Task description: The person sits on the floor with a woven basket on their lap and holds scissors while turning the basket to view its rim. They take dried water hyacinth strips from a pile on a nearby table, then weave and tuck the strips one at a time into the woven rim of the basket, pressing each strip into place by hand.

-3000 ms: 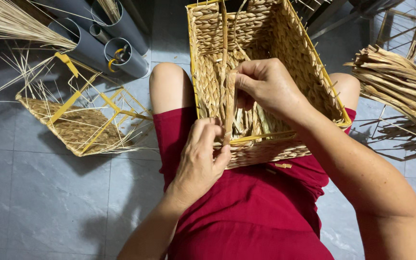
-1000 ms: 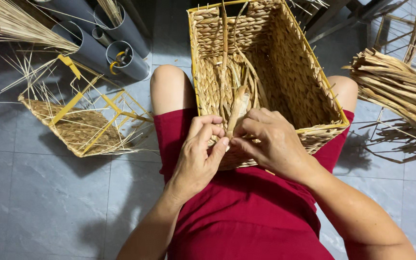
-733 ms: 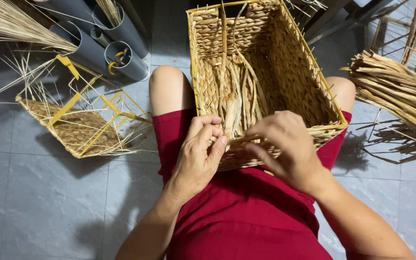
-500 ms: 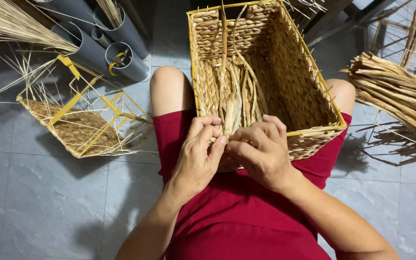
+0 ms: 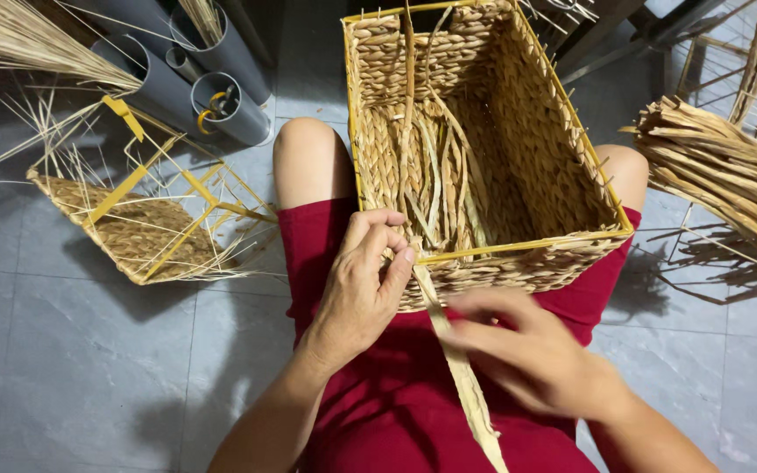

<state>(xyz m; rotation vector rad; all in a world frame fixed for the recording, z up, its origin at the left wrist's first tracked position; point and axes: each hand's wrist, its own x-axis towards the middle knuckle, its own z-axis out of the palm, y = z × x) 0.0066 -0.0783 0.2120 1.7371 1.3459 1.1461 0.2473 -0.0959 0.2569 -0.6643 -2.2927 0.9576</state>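
Left hand (image 5: 363,285): closed against the near rim of the woven basket (image 5: 484,140), fingers curled and thumb pressed to the yellow frame edge, pinching the upper end of a flat straw strand (image 5: 457,368) where it leaves the weave.

Right hand (image 5: 527,350): blurred by motion, fingers partly curled around the same strand just below the basket's front wall; whether it grips tightly or only brushes the strand cannot be told.

Straw strand: pale tan, ribbon-like, running from the basket's near rim down across the lap to the bottom edge of the view.

Woven basket: rectangular, of braided natural fibre over a yellow wire frame, resting on the person's lap between the knees (open side facing the camera). Loose fibre ends (image 5: 435,175) stand up inside it along the left wall.

Red garment (image 5: 378,403): covers the lap beneath both hands and the basket.

Unfinished basket (image 5: 146,228): a yellow wire frame with a woven base and stray straws sticking out, lying on the grey tiled floor (image 5: 72,368) to the person's left, well apart from the hands.

Grey pipes (image 5: 190,74): several tubes beside that frame, at upper left, one holding straws.

Bundle of straw (image 5: 729,184): thick dried strips stacked at the right, near the knee.

Loose straw sheaf (image 5: 19,44): upper left corner.
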